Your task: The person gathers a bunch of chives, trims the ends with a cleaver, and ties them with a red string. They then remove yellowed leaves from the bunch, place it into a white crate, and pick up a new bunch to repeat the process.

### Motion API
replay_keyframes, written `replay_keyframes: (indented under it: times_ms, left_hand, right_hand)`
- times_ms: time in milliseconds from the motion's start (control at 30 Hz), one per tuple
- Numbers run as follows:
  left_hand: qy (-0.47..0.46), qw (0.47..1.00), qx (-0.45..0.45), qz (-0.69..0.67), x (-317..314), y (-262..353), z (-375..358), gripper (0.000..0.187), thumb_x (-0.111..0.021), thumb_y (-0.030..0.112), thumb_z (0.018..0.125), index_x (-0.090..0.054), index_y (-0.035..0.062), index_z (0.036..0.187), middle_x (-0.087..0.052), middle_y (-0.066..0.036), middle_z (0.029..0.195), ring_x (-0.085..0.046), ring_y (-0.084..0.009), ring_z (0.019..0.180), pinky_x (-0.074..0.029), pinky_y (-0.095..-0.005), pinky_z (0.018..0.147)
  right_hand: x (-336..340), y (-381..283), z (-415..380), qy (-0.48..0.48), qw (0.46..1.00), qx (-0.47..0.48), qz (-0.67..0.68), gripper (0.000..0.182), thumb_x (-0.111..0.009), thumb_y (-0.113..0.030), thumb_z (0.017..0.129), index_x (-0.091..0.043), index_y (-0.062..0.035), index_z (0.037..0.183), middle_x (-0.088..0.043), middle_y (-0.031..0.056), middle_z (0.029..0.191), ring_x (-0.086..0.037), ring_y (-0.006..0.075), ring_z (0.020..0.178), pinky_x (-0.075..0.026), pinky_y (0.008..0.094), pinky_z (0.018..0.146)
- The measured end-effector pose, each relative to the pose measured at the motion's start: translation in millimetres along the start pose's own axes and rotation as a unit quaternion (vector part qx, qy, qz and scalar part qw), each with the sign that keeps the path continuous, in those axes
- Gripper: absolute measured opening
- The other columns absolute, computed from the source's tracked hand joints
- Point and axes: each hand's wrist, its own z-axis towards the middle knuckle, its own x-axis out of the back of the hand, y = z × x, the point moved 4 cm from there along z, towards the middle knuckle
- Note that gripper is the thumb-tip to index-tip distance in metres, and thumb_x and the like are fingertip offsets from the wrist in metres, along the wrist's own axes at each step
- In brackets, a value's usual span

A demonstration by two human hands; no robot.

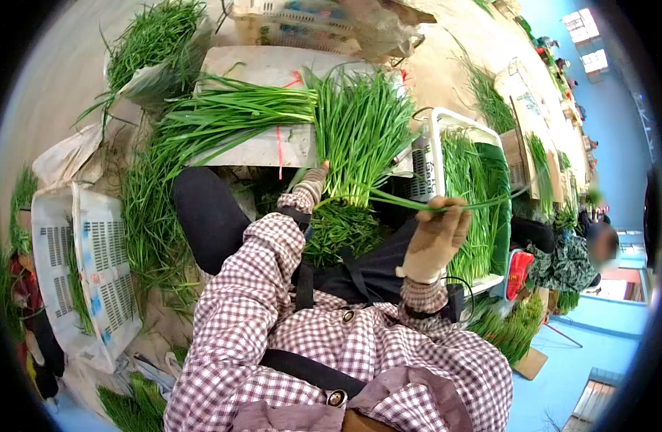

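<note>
My left hand (313,186), in a glove, is at the lower left side of an upright bundle of garlic chives (363,129). Its thumb tip shows against the stems, and its other fingers are mostly hidden; it appears closed on the bundle. The bundle's pale stem ends reach past the near edge of a pale board (223,63). To the right, my gloved right hand (440,237) is closed on a few long chive blades (397,199) stretched sideways. Another chive bundle (245,108) lies across the board, near a red tie (279,153). Loose chives (342,234) lie below, between my legs.
A white crate (437,162) of chives stands close on my right. On the left are a chive heap (147,209) and a white basket (104,266). A filled sack (155,83) and another crate (295,30) stand beyond. A person in camouflage (561,265) is at far right.
</note>
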Motion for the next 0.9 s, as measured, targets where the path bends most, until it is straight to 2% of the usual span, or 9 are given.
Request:
replay_keyframes:
  times_ms: [300,433,500,533,567,600,633,767,900]
  left_hand:
    - [-0.066,0.948,0.177,0.257,11,78,-43,0.088,-0.042,0.069,0.078,-0.041,-0.0017,0.129,-0.041,-0.019,0.134,-0.038,-0.0298,0.125,-0.031,-0.0395,0.100]
    - [-0.092,0.907,0.106,0.397,37,86,-31,0.092,-0.056,0.070,0.069,-0.048,-0.0062,0.121,-0.057,-0.020,0.111,-0.057,-0.0295,0.096,-0.045,-0.0414,0.081]
    - [-0.135,0.840,0.131,0.508,28,126,-60,0.076,-0.052,0.064,0.077,-0.055,-0.0030,0.113,-0.063,-0.014,0.089,-0.059,-0.0211,0.065,-0.048,-0.0375,0.060]
    - [-0.129,0.826,0.112,0.537,33,133,-61,0.073,-0.051,0.062,0.079,-0.055,-0.0034,0.112,-0.064,-0.015,0.089,-0.060,-0.0222,0.065,-0.048,-0.0378,0.061]
    - [-0.122,0.810,0.091,0.567,38,147,-70,0.071,-0.050,0.061,0.080,-0.056,-0.0037,0.111,-0.064,-0.015,0.088,-0.061,-0.0234,0.066,-0.048,-0.0382,0.061]
    - [-0.133,0.729,0.031,0.671,31,172,-84,0.068,-0.052,0.057,0.081,-0.056,-0.0038,0.111,-0.065,-0.016,0.087,-0.062,-0.0251,0.067,-0.048,-0.0388,0.064]
    - [-0.111,0.731,0.010,0.673,27,210,-120,0.061,-0.054,0.054,0.080,-0.058,-0.0014,0.106,-0.065,-0.016,0.082,-0.062,-0.0260,0.068,-0.048,-0.0392,0.067]
    - [0.011,0.881,-0.119,0.457,25,185,-98,0.045,-0.063,0.037,0.081,-0.051,0.0053,0.110,-0.065,-0.012,0.092,-0.062,-0.0254,0.080,-0.048,-0.0371,0.072]
    - [0.003,0.794,-0.353,0.495,-50,193,-148,0.052,-0.065,0.037,0.076,-0.048,0.0109,0.117,-0.051,-0.011,0.119,-0.050,-0.0272,0.108,-0.041,-0.0360,0.094]
  right_hand:
    - [59,112,-83,0.105,0.928,-0.358,-0.008,0.018,-0.050,-0.020,0.093,-0.047,-0.0036,0.101,-0.058,0.0085,0.091,-0.055,0.0136,0.071,-0.046,0.0258,0.063]
    - [78,166,-104,0.154,0.863,-0.481,0.026,0.011,-0.051,-0.011,0.090,-0.049,-0.0026,0.097,-0.057,0.0115,0.095,-0.057,0.0196,0.081,-0.048,0.0312,0.070]
    - [97,221,-129,-0.103,0.759,-0.638,0.075,0.017,-0.053,-0.011,0.088,-0.052,-0.0005,0.101,-0.059,0.0116,0.096,-0.058,0.0210,0.087,-0.049,0.0330,0.072]
    - [86,212,-120,-0.416,0.778,-0.446,-0.148,0.021,-0.054,-0.015,0.087,-0.055,-0.0011,0.103,-0.060,0.0125,0.096,-0.059,0.0204,0.088,-0.049,0.0325,0.072]
    - [69,199,-118,-0.650,0.654,-0.170,-0.347,0.025,-0.055,-0.020,0.086,-0.057,-0.0018,0.104,-0.061,0.0134,0.097,-0.059,0.0199,0.090,-0.049,0.0320,0.073]
    - [53,183,-106,-0.505,0.572,-0.494,-0.417,0.034,-0.059,-0.031,0.083,-0.061,-0.0057,0.105,-0.064,0.0132,0.094,-0.062,0.0185,0.085,-0.050,0.0334,0.072]
    - [23,152,-74,-0.571,0.532,-0.336,-0.527,0.028,-0.062,-0.033,0.081,-0.065,-0.0089,0.096,-0.067,0.0084,0.084,-0.064,0.0196,0.074,-0.051,0.0365,0.067]
    - [20,144,52,-0.330,0.839,-0.163,-0.400,0.028,-0.061,-0.034,0.081,-0.065,-0.0086,0.093,-0.066,0.0101,0.085,-0.064,0.0189,0.074,-0.050,0.0325,0.066]
    - [31,193,161,-0.179,0.839,-0.129,-0.498,0.031,-0.062,-0.034,0.079,-0.064,-0.0079,0.096,-0.066,0.0119,0.087,-0.063,0.0231,0.080,-0.049,0.0331,0.072]
